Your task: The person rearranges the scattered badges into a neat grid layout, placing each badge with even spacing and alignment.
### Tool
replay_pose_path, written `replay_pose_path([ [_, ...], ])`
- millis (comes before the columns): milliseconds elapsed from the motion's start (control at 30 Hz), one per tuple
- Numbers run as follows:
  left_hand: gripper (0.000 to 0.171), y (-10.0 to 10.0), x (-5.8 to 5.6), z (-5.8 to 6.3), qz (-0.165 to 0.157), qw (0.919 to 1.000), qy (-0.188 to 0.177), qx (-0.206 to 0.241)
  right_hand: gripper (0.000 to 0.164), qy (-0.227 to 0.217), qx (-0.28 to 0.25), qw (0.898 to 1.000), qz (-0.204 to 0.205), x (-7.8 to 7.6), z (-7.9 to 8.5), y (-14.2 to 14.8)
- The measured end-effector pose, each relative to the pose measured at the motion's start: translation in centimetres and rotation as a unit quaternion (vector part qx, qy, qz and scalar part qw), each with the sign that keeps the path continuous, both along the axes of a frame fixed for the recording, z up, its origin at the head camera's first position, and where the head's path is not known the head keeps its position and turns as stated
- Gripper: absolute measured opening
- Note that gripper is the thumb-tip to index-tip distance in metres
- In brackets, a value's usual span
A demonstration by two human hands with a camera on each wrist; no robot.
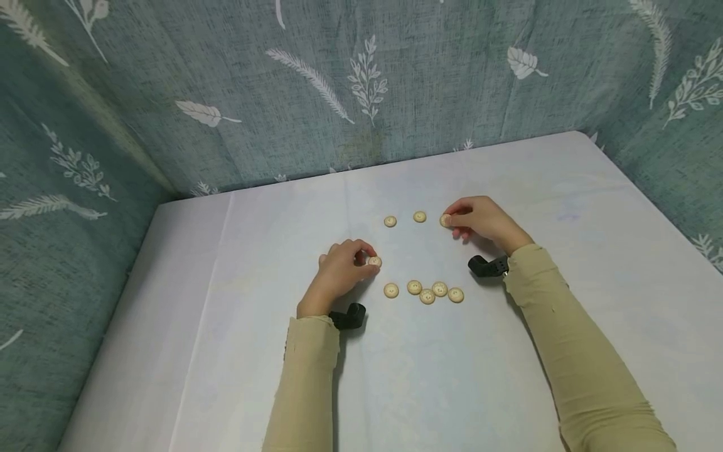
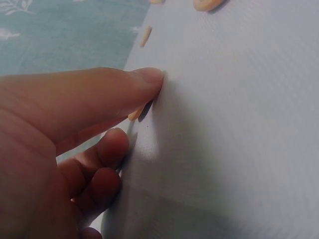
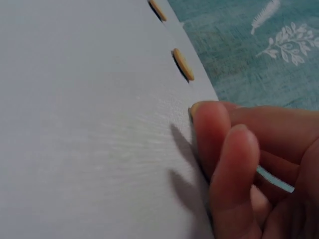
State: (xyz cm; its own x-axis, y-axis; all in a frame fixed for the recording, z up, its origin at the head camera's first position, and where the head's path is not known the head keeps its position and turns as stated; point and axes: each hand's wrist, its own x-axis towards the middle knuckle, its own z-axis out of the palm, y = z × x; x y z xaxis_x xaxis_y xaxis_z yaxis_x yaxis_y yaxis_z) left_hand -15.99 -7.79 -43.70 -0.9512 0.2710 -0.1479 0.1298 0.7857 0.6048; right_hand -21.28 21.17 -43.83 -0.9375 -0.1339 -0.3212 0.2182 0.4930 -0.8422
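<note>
Pale wooden-looking buttons with small holes lie flat on the white-covered table. My left hand [image 1: 341,270] pinches one button [image 1: 375,261] between thumb and forefinger at the left of the group; in the left wrist view the thumb hides most of that button [image 2: 134,115]. Further back, my right hand [image 1: 487,220] pinches another button [image 1: 444,220], whose edge [image 3: 195,106] peeks out past the fingertips in the right wrist view. To the left of the right hand sit two loose buttons, a nearer one [image 1: 420,216] and a farther one [image 1: 390,221].
In front of the hands, one button [image 1: 391,290] lies apart from a close, uneven row of several buttons [image 1: 427,296]. Dark wrist cameras [image 1: 353,316] stick out from both sleeves. A green leaf-patterned curtain [image 1: 316,94] hangs behind and beside the white tabletop [image 1: 271,238].
</note>
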Motion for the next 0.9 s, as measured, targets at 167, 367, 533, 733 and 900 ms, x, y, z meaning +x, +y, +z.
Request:
replay_pose_path([
  [167,0.020,-0.1,0.0,-0.1,0.000,1.0000,0.001,-0.001,0.033,0.000,-0.006,1.000,-0.005,-0.4,0.0,0.0],
  [367,0.020,0.0,0.0,0.0,-0.001,1.0000,0.003,-0.002,0.032,0.005,-0.011,1.000,0.006,-0.9,0.1,0.2],
  [533,0.021,0.1,0.1,-0.3,-0.002,1.0000,0.004,-0.002,0.034,0.004,-0.023,1.000,0.005,-1.2,-0.2,0.8],
  [733,0.020,0.1,0.1,-0.5,0.002,1.0000,0.008,0.000,0.032,0.020,-0.018,1.000,0.001,-1.2,-0.4,0.9],
  [900,0.020,0.0,0.1,-0.3,0.003,0.9999,0.010,0.003,0.032,0.033,-0.017,0.999,-0.005,-1.1,-0.3,0.7],
])
